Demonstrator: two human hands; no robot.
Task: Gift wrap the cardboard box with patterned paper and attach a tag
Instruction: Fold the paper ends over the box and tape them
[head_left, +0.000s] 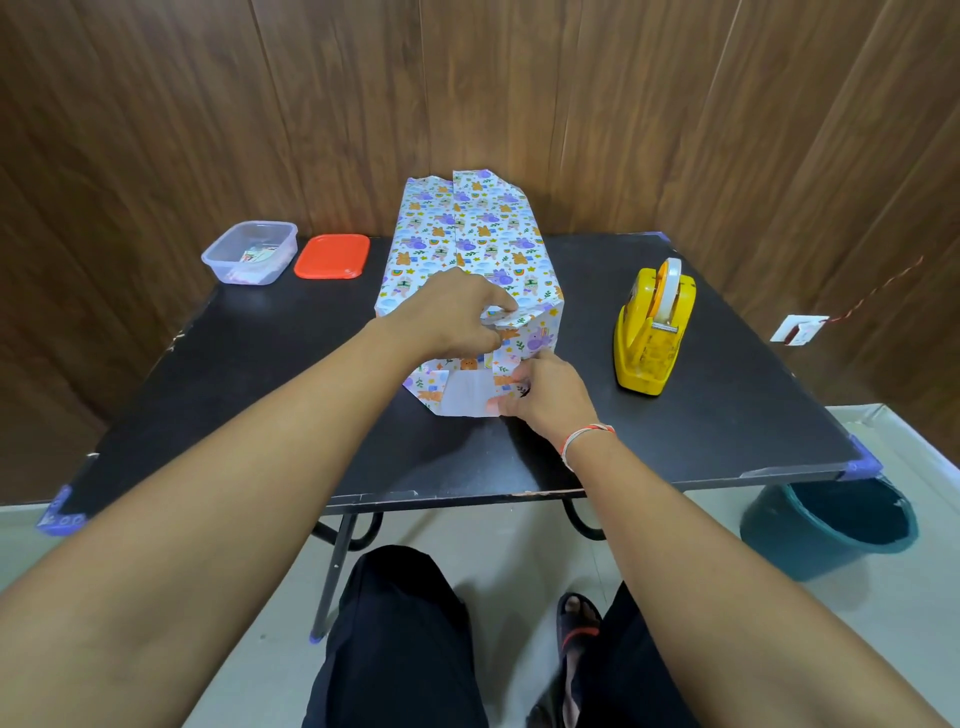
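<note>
Wood-panelled walls back my black folding table (208, 395). The box (467, 249) sits mid-table, its long sides already covered in animal-print patterned paper (498, 223), seam on top. The near end is half folded: my left hand (457, 317) pinches the top flap down, my right hand (545, 395) pinches the side flap. The far end looks unfolded. Tape dispenser (652, 332) waits at three o'clock; taping and tag remain.

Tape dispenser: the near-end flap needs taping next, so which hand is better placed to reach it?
Right, probably. The yellow tape dispenser stands on the right hand's side, with bare table between. The left hand presses the folded paper against the wrapped box.
</note>
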